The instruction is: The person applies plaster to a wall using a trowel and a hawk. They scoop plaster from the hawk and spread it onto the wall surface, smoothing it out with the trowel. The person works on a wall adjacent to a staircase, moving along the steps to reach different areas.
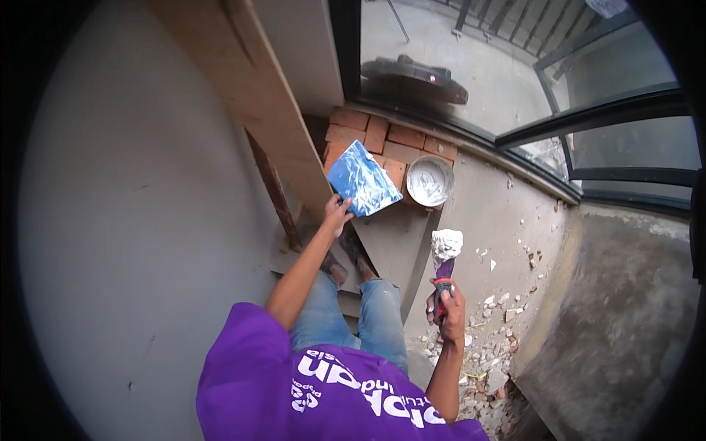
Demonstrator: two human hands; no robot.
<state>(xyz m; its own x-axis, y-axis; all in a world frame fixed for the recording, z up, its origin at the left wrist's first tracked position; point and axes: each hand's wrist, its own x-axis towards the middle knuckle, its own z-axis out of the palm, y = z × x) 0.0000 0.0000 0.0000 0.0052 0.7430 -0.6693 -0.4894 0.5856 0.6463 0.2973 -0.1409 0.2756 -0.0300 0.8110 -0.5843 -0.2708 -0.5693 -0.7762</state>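
My left hand (338, 214) grips the near edge of a flat blue board (362, 178) smeared with white putty. My right hand (451, 314) is wrapped round the red and black handle of a putty knife (443, 284). Its blade points away from me and carries a thick lump of white putty (447, 243). Just right of the blue board stands a round bucket (430, 181), its inside coated with white, on the edge of a stack of red bricks (406, 137). Board and bucket are close together; the knife is apart from both.
A tall wooden plank (257, 81) leans along the grey wall (132, 220) at left. Black-framed glass (471, 66) closes the far side. Broken rubble (507, 309) litters the floor at right. My feet rest on a narrow step between wall and bricks.
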